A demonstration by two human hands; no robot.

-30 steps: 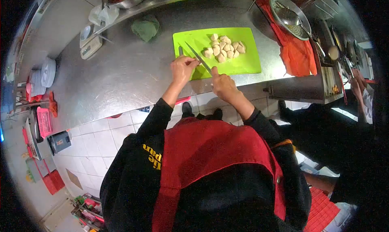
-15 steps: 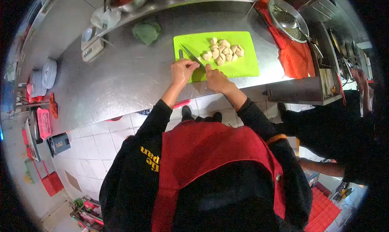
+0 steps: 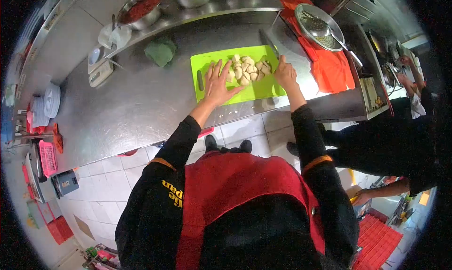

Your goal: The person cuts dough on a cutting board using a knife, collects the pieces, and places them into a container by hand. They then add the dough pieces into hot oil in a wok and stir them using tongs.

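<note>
My right hand (image 3: pixel 286 74) is wrapped round the handle of a knife (image 3: pixel 269 41), whose blade points away past the far right edge of the green cutting board (image 3: pixel 203 63). A heap of pale, cream-coloured chunks (image 3: pixel 248 71) lies on the board; their kind I cannot make out. With fingers spread, my left hand (image 3: pixel 218 87) is over the board's left part, at the left side of the heap. Any touch between its fingertips and the chunks cannot be told.
An orange-red cloth (image 3: pixel 332 74) and a metal bowl with a skimmer (image 3: pixel 315 25) lie right of the board. Green cloth-like material (image 3: pixel 160 52) and a scale (image 3: pixel 100 73) are leftward. Bowls of red food (image 3: pixel 140 8) stand on the shelf. Another person (image 3: pixel 386 143) is at right.
My hands have moved apart: the left has opened over the board beside the chunks, and the right has carried the knife rightward to the board's far right edge. The view has shifted slightly.
</note>
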